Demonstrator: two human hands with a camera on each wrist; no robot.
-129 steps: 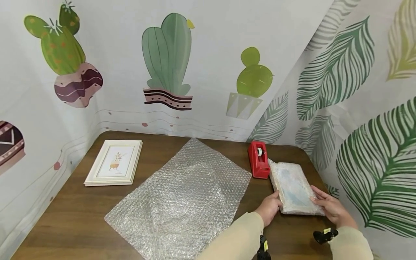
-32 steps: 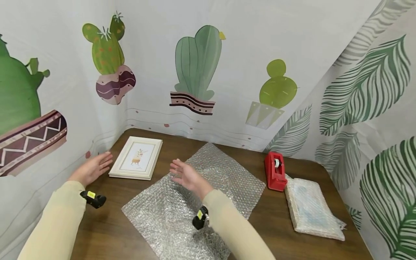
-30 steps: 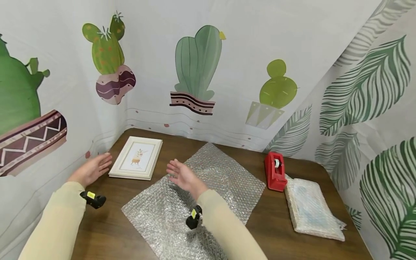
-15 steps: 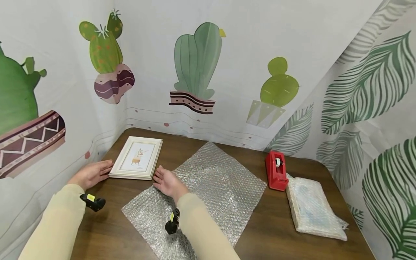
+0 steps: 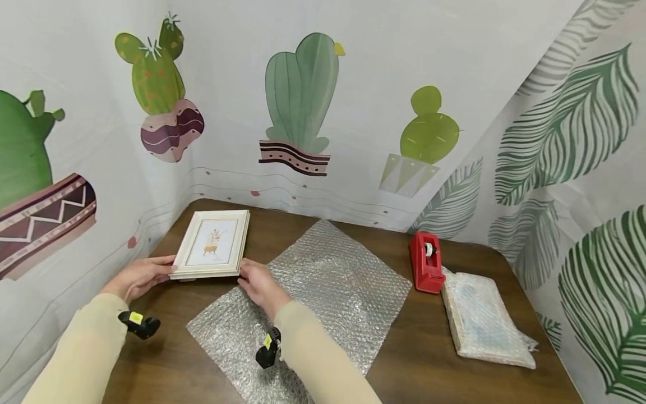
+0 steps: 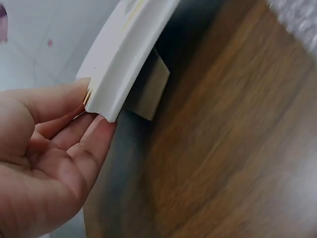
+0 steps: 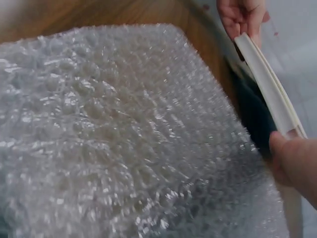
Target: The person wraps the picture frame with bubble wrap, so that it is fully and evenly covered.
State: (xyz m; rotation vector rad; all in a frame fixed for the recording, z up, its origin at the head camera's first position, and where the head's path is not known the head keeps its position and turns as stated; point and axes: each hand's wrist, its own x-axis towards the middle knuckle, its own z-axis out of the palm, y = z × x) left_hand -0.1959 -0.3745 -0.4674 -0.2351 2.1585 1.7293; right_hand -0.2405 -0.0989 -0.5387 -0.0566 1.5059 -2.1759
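Note:
A cream picture frame (image 5: 181, 247) with a plant print is held by its two near corners at the table's back left. My left hand (image 5: 138, 279) pinches the left corner between thumb and fingers, as the left wrist view shows up close. There, the frame's edge is raised off the wood, and a brown stand flap (image 6: 151, 94) sticks out from its back. At the right corner my right hand (image 5: 261, 285) grips the side, thumb on the edge (image 7: 270, 89) in the right wrist view. Just right of the frame, a sheet of bubble wrap (image 5: 323, 292) lies flat, turned like a diamond.
Right of the bubble wrap stands a red tape dispenser (image 5: 427, 264) with a small roll. Beside it, near the table's right edge, lies a flat bundle (image 5: 484, 320) in bubble wrap. Printed cloth (image 5: 227, 101) hangs behind and along both sides of the brown table (image 5: 414, 359).
Both hands have moved from the wrapped bundle on the right to the picture frame. Over the last half second they have closed on its corners, and the near edge has come up.

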